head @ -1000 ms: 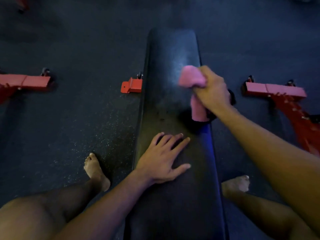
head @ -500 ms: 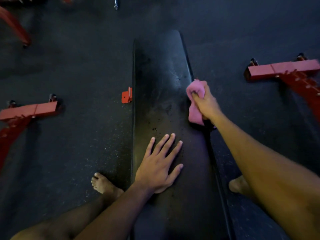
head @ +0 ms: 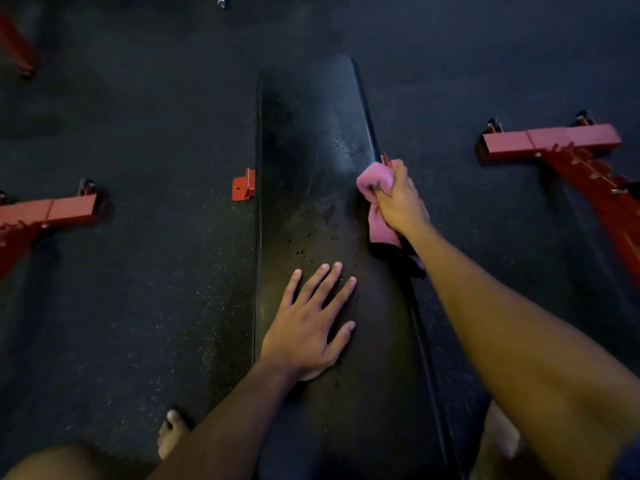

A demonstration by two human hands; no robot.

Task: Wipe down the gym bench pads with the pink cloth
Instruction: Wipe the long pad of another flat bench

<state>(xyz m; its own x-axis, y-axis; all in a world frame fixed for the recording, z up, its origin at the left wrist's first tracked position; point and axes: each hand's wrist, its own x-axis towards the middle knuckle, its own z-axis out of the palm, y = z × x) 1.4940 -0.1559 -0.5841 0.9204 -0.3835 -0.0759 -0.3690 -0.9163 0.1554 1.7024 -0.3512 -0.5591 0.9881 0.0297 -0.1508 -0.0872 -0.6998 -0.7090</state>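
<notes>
Floor: dark speckled rubber (head: 138,306), red frame feet (head: 52,213) at both sides.
Left hand (head: 308,327): flat on near surface (head: 311,174), fingers straight, spread.
Right hand (head: 400,202): farther out, fingers clamped round pink cloth (head: 375,181) at right edge.
Pad axis: runs lengthwise away; unwiped stretch likely left of and beyond cloth.
</notes>
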